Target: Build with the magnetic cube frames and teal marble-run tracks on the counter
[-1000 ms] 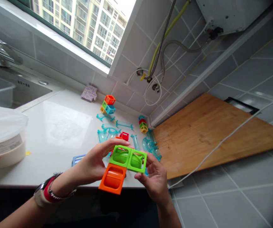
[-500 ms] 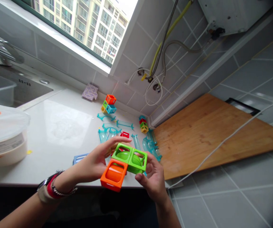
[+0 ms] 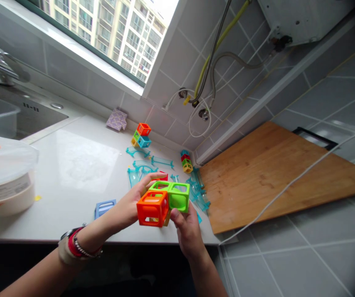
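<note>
Joined toy cubes, an orange cube (image 3: 153,209) with green cubes (image 3: 179,197) beside it, are held above the front of the counter. My left hand (image 3: 130,206) is closed round their left side, with its fingers partly hidden behind them. From the lower right my right hand (image 3: 189,233) grips the green part, thumb in front. A bit of yellow shows under the orange cube. Just behind lies a red piece (image 3: 163,176), partly covered. Clear teal track pieces (image 3: 138,175) lie beyond my hands. A blue slotted piece (image 3: 104,207) rests left of my left forearm.
Small cube stacks stand by the wall, one topped in orange (image 3: 143,129), another (image 3: 186,161) at the corner. A lidded tub (image 3: 7,177) and the sink (image 3: 41,111) are at left. A wooden board (image 3: 276,177) leans at right, with a white cable (image 3: 288,187) across it.
The joined cubes have been tilted, so their fronts face me more. My right hand has shifted left and lower, its thumb now against the green cube. My left forearm has moved slightly right.
</note>
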Tool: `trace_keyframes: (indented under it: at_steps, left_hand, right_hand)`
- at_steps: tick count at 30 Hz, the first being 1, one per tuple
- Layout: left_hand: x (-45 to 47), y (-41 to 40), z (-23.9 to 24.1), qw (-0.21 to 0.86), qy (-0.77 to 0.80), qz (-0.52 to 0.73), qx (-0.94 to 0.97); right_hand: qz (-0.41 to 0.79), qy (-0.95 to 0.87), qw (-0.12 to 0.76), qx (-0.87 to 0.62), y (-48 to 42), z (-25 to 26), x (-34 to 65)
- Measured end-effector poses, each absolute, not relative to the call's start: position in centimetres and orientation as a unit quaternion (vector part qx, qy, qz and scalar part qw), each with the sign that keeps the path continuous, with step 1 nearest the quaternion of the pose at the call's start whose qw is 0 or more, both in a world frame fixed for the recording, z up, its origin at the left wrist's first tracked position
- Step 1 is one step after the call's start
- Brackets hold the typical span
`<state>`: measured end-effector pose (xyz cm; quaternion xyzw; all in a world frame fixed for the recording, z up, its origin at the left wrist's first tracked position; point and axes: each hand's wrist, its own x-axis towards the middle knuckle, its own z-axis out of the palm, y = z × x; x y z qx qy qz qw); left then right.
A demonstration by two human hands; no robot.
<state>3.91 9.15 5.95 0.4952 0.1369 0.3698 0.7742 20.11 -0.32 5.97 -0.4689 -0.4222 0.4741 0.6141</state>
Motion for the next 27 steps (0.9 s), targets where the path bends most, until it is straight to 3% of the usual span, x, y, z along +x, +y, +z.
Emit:
trace_keyframes:
  at_steps: [7,17,21,27]
  left_hand:
    - [3.7,9.2,6.2,0.8,0.162,0.288,0.5]
    - [4.0,9.3,4.7,0.761,0.132,0.319,0.549]
    - [3.5,9.4,5.4,0.774,0.094,0.308,0.545]
    - [3.7,9.3,5.9,0.814,0.092,0.283,0.499]
  right_hand:
    - [0.45,-0.393,0.665,-0.448,0.2,5.3,20.3]
    - [0.38,-0.55,0.559,-0.491,-0.8,7.5,23.7]
    - [0.417,-0.596,0.513,-0.455,-2.1,8.8,25.4]
    - [0.402,-0.599,0.514,-0.465,-3.4,9.2,25.9]
